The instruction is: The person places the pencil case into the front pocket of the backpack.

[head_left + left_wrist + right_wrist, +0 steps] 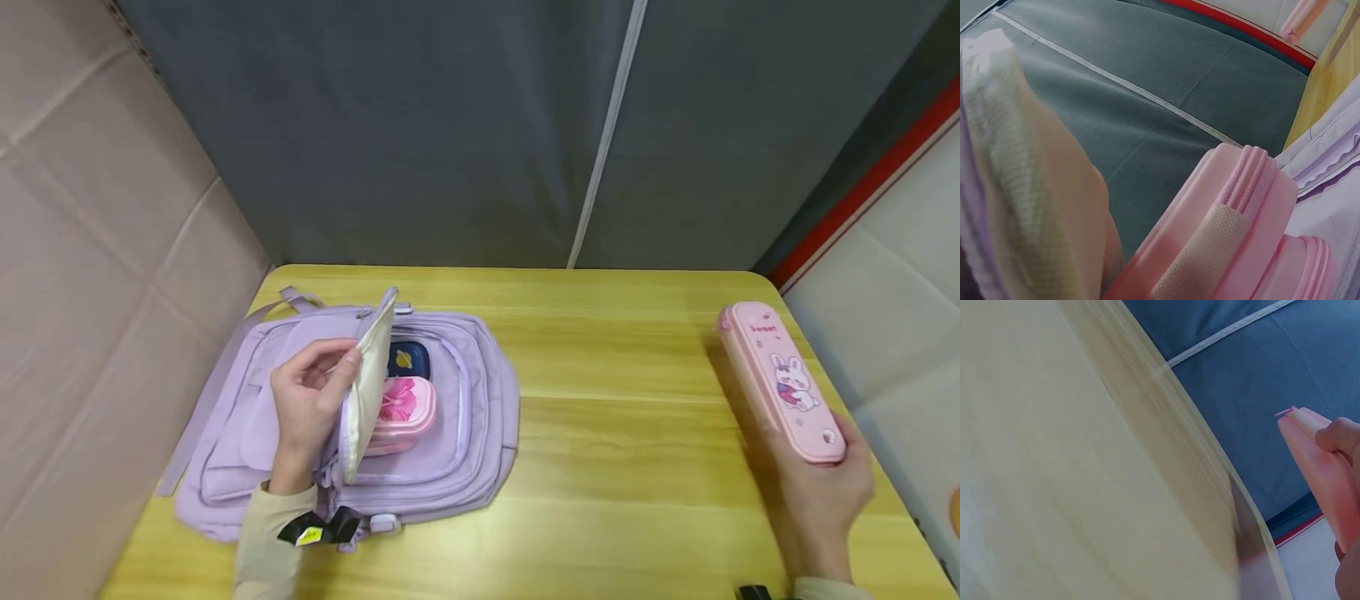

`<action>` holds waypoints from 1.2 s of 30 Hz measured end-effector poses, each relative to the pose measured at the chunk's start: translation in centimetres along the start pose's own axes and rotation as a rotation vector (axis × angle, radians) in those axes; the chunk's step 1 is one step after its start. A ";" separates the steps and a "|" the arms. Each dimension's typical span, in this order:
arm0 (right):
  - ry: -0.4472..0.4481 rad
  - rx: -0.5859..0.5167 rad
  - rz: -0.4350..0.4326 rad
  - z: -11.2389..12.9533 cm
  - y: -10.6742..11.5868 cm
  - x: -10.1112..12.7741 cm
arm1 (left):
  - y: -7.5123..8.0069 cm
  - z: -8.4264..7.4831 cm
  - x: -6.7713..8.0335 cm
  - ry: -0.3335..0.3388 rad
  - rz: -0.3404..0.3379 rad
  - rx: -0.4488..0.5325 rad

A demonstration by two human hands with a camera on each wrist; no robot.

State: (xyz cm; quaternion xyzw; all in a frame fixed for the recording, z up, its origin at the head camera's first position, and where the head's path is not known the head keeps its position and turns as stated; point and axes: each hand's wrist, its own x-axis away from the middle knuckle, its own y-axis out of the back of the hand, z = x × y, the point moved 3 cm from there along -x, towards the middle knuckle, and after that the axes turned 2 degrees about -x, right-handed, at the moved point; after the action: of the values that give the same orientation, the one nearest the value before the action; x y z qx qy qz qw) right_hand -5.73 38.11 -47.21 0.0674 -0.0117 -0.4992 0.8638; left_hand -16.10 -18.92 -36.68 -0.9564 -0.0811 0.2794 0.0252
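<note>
The left hand (306, 398), in the lower left of the head view, was curled round the cream-lined front flap (366, 390) of a lilac backpack (480, 400), thumb and fingertips pinching the flap's edge and holding it raised and tilted up off the bag. The backpack lay flat on the yellow wooden table (615, 433), towards the table's left side, its straps trailing to the left edge. Under the lifted flap the open pocket showed two cases lying side by side: a pink case with a flower print (407, 408) nearer the viewer, and a dark blue case (408, 361) just beyond it, touching or nearly touching it. In the left wrist view the flap's cream lining (1029, 206) filled the left of the frame, and the pink case's zipped edge (1254, 206) sat at lower right, close beside it.

The right hand (821, 500), at the lower right of the head view, gripped the near end of a long pink pencil case with a rabbit picture (783, 382), fingers wrapped round it; the case pointed away towards the table's far right corner, well apart from the backpack. The right wrist view showed a fingertip (1338, 434) lying on that case (1322, 469) at the frame's right edge.

Behind the table hung a grey cloth backdrop (450, 125).
</note>
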 end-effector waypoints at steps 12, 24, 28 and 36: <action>0.260 0.100 0.063 1.7 -1.3 0.4 | 0.2 -0.3 0.0 -0.006 0.018 0.002; 0.310 0.110 0.218 2.7 -3.2 1.4 | 0.4 -0.5 -0.1 0.001 0.036 -0.031; 0.318 0.118 0.286 3.0 -3.9 1.9 | 0.4 -0.6 -0.1 -0.002 0.042 -0.039; 0.324 0.142 0.415 3.8 -5.5 3.6 | 0.4 -0.4 -0.1 -0.014 0.039 -0.035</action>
State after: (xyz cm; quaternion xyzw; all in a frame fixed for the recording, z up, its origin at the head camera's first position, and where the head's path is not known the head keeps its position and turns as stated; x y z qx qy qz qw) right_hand -9.03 31.92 -44.34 0.2029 0.0783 -0.2921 0.9313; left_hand -15.92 -19.30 -36.29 -0.9561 -0.0676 0.2851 0.0027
